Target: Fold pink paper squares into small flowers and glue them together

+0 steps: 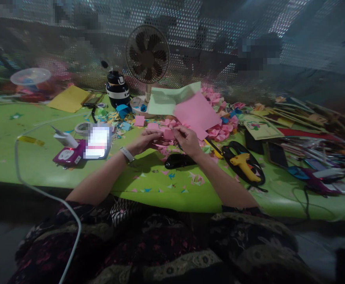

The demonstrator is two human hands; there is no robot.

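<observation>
A small pink paper piece (168, 134) is pinched between my two hands above the green table. My left hand (148, 141), with a white band at the wrist, grips its left side. The fingers of my right hand (187, 140) close on its right edge. Pink cut paper pieces (162, 148) lie just under my hands. Behind them stand a large pink sheet (197, 112) and a pale green sheet (168, 101). A black stapler-like object (179, 161) rests in front of my right hand; its exact kind is unclear.
A yellow glue gun (245, 165) lies on a black holder at right, beside a yellow cutter (213, 148). At left are a lit phone (97, 142) and a purple power strip (69, 157). A fan (148, 55) and black bottle (117, 90) stand behind. A white cable (17, 157) crosses the table edge.
</observation>
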